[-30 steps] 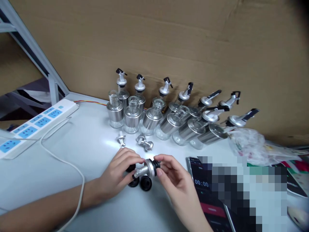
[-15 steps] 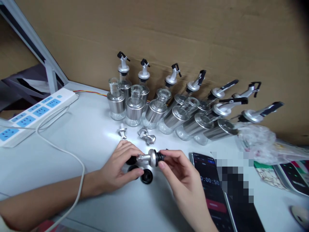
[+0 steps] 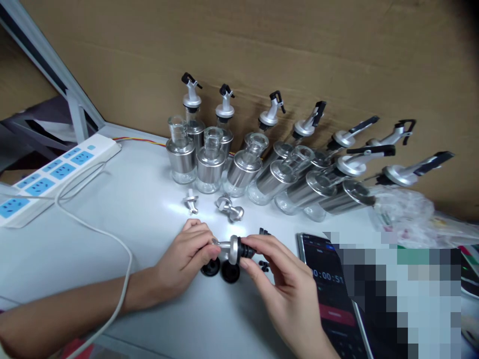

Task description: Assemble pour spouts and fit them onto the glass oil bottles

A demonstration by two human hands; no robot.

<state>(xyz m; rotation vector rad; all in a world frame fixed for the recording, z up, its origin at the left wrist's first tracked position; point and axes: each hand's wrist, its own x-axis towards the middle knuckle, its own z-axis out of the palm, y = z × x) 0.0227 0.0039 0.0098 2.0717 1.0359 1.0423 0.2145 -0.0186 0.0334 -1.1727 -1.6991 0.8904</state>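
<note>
Both hands hold one metal pour spout just above the white surface. The left hand pinches its thin nozzle end; the right hand closes its fingertips on the black stopper end. Two black rubber stoppers lie just beneath, and two bare metal spouts lie nearby. Behind, several bottles with spouts look finished; the front bottles without spouts remain open.

left hand fingertips pinched, right hand fingers curled, forearms low
</note>
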